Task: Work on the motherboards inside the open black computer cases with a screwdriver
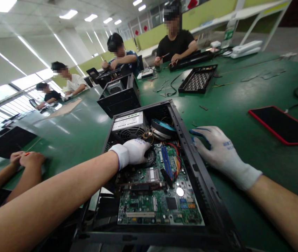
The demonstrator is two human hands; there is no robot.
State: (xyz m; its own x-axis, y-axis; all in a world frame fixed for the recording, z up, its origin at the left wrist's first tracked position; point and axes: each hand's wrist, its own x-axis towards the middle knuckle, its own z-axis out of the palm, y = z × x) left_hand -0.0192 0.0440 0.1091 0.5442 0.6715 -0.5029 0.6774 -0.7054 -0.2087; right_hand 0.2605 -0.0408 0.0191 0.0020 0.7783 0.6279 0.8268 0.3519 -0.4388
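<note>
An open black computer case (183, 140) lies in front of me, with a green motherboard (162, 206) inside. My left hand (135, 151), in a white glove, reaches into it over the black round fan and cables (151, 157) near the board's upper left. Its fingers curl downward, and whatever they grip is hidden beneath them. Just above sits a silver power supply (129, 124), beside a round blue-and-white part (163, 128). Outside the case's right edge, my gloved right hand (217, 148) is held with thumb and fingers apart, holding nothing.
A red-edged black tablet (282, 124) lies at right with a cable. Beyond my case stand another open case (120, 94) and a black tray-like part (197, 78). Several people work around the green table (233, 94); a neighbour's bare hands (28, 159) rest at left.
</note>
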